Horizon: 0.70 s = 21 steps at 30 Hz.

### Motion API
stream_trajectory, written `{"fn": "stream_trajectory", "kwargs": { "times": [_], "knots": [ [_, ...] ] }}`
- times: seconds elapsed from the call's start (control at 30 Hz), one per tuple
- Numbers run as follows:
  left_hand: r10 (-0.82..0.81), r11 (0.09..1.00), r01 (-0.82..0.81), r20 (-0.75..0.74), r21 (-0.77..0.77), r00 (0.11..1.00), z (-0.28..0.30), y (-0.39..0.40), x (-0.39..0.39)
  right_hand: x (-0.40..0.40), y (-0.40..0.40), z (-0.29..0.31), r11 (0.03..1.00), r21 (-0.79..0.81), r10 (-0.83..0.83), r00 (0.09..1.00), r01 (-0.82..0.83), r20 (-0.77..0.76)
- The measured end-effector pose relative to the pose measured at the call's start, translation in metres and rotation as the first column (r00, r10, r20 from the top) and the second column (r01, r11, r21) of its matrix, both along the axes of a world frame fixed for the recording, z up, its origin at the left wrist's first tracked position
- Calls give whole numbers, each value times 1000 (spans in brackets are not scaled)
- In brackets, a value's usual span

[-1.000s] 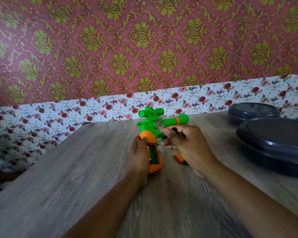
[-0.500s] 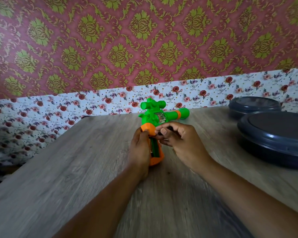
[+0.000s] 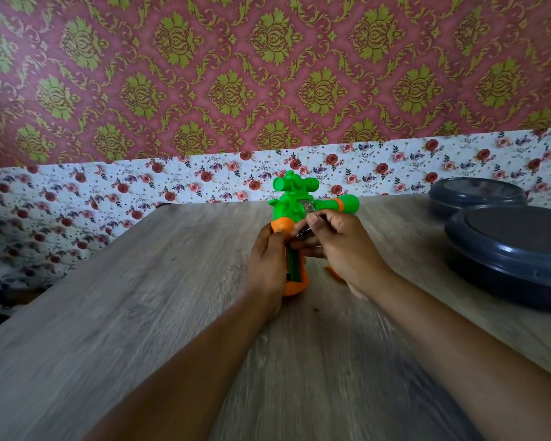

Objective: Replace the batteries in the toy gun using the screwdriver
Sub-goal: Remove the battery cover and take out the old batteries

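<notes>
1. Both hands meet at the toy gun (image 3: 303, 211) near the middle of the wooden tabletop (image 3: 140, 297).
2. The left hand (image 3: 268, 265) grips the orange handle of the toy gun from the left side, with the thumb lying on the upper part of the handle.
3. The right hand (image 3: 341, 246) is at the right side of the handle, its fingers curled and pinching a small dark and shiny thing just below the green body. This thing is blurred and mostly hidden, so I cannot tell if it is the screwdriver or a battery.
4. The toy gun stands with its handle pointing toward the person and its green barrel pointing to the right. A round green scope sits on top of it.
5. The battery compartment (image 3: 292, 262) in the handle is open, and something green shows inside it.
6. A small orange piece (image 3: 334, 274) lies on the tabletop just beside the right hand, partly hidden under it.
7. Two dark round containers with lids (image 3: 516, 249) stand at the right edge of the tabletop, one behind the other, well apart from the toy gun.
8. Behind the tabletop there is a white floral strip (image 3: 172, 186) and above it a red wall with a green ornament pattern (image 3: 268, 74).
</notes>
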<state>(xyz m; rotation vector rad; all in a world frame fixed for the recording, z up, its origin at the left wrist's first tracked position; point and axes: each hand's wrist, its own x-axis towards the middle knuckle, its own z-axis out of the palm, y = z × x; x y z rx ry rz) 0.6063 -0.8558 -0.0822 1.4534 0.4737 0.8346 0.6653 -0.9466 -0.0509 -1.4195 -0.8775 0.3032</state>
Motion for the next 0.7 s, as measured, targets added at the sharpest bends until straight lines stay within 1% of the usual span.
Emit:
{"fn": "stream_trajectory", "kwargs": {
  "times": [0.1,0.23,0.43,0.57,0.7],
  "knots": [
    [-28,999,28,4,-17,1000,1,0,0,3,5,10,996,-75,-36,997,41,63],
    [-46,999,46,1,-23,999,2,0,-2,9,12,27,987,-160,-21,1000,21,-1],
    [-11,1000,10,-22,-28,1000,2,2,-1,14,24,41,957,-291,-5,1000,0,-16],
    [-12,999,11,-24,-45,1000,2,1,-2,14,25,42,950,-312,-13,998,-5,-55],
    [-35,997,33,-33,-66,999,3,-2,-3,15,21,39,961,-276,-24,996,0,-82]
  ]
}}
